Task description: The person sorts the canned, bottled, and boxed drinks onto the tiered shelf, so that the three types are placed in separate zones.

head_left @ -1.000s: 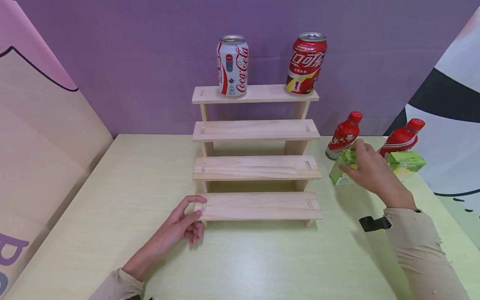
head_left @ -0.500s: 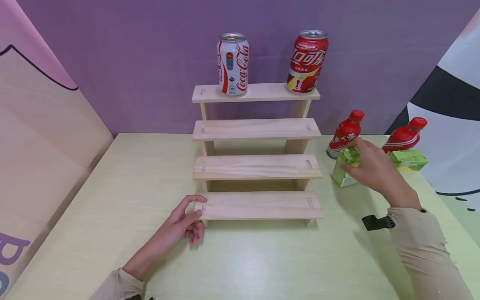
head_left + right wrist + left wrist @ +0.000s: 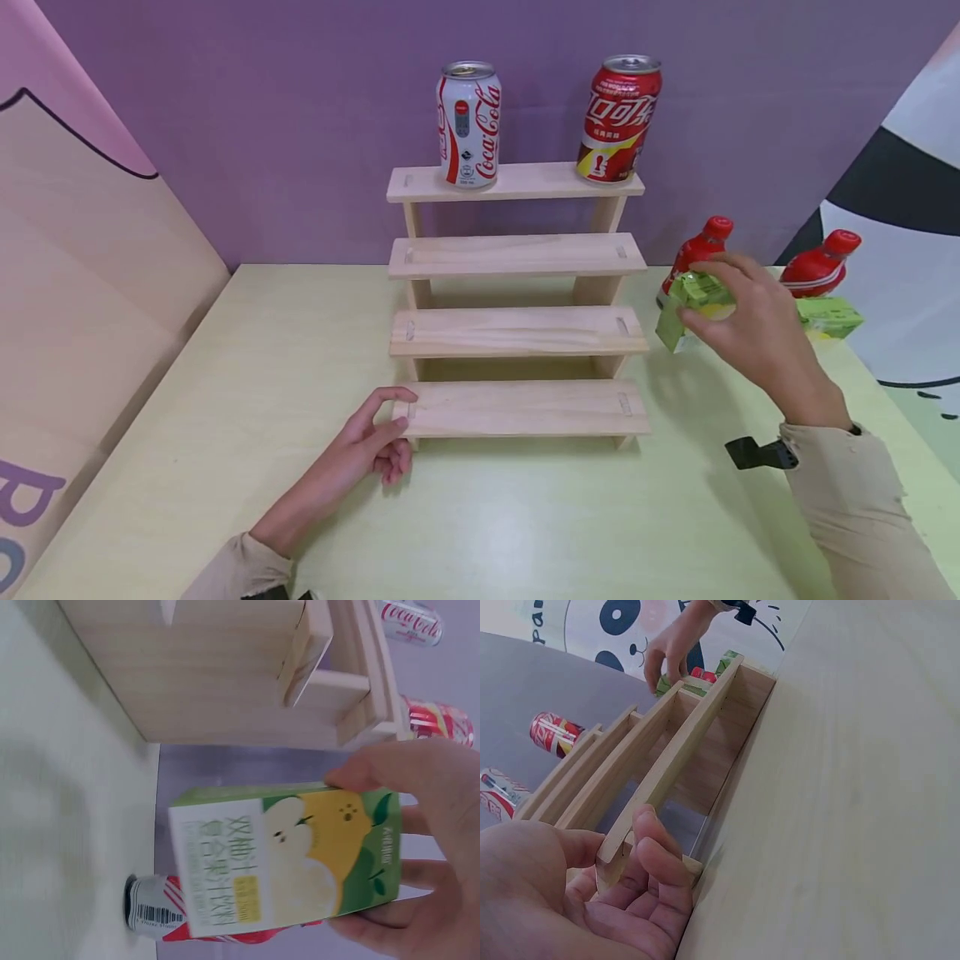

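Observation:
My right hand (image 3: 765,333) pinches a green juice carton (image 3: 292,862) by its upper part, to the right of the wooden tiered shelf (image 3: 517,408). In the right wrist view the carton hangs above the table, thumb on one side and fingers on the other. With thumb and fingers my left hand (image 3: 367,446) grips the left end of the shelf's lowest step, seen close in the left wrist view. On the top step stand a white Coca-Cola can (image 3: 469,125) and a red cola can (image 3: 618,121).
Behind the held carton stands a red bottle (image 3: 701,246). Another red bottle (image 3: 817,265) and a second green carton (image 3: 831,317) are farther right, partly behind my right hand. A purple backdrop (image 3: 300,125) rises behind the pale table (image 3: 225,400).
My right hand has lifted the green juice carton off the table, and it hangs slightly higher now. The left hand keeps its grip on the shelf. The head view has shifted slightly.

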Demonstrator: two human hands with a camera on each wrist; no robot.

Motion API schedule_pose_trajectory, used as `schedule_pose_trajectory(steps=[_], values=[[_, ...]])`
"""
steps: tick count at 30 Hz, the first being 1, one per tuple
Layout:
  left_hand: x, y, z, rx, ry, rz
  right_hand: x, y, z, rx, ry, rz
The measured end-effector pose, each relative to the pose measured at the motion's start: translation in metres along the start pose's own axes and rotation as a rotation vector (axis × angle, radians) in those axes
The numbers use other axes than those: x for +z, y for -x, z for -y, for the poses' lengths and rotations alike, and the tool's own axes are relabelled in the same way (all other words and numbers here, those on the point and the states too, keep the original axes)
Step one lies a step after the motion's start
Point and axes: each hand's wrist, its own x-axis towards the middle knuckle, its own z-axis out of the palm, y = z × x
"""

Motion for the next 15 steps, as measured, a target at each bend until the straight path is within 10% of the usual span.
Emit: schedule_pose_trajectory(steps=[15], values=[[0.001, 0.000, 0.000, -0.003, -0.016, -0.012, -0.022, 0.016, 0.030, -0.029, -0.047, -0.262]])
